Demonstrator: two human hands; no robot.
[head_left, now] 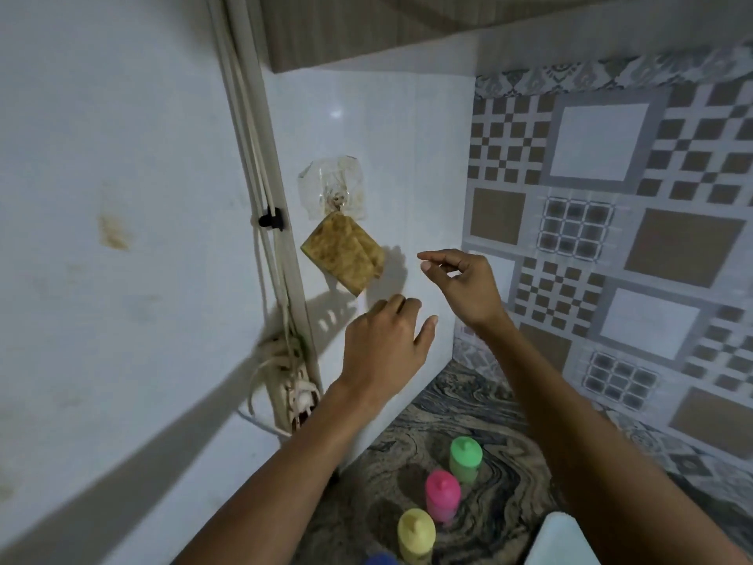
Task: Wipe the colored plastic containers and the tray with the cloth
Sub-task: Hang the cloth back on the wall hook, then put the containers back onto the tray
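The white tiled wall (387,157) fills most of what I see, with the marbled table (468,401) running along its foot. Both my arms are raised toward it. My left hand (383,348) is just below the cloth, its fingers (397,307) loosely spread and holding nothing. My right hand (464,287) is just beside the cloth, thumb and forefinger drawn close in a narrow gap, also empty. The cloth (344,254) — yellowish-brown and folded — hangs by one corner from a hook on a clear stick-on pad (330,189), apart from both hands. I judge the step in hand is fetching it, with no wiping begun. To do that well I should pinch the cloth near the top corner with my right hand and lift it up off the hook rather than tug downward, since a pull could peel the pad from the tile. My left hand can steady the hanging end and keep clear of the cables (265,222) to the left. Below on the table stand the green container (465,458), the pink container (442,495) and the yellow container (415,534) in a slanting row, each capped and opaque, so I cannot tell what is inside. A blue one (381,559) barely shows at the frame's bottom edge. A white shape (562,540) at the lower right may be the tray — I cannot tell.
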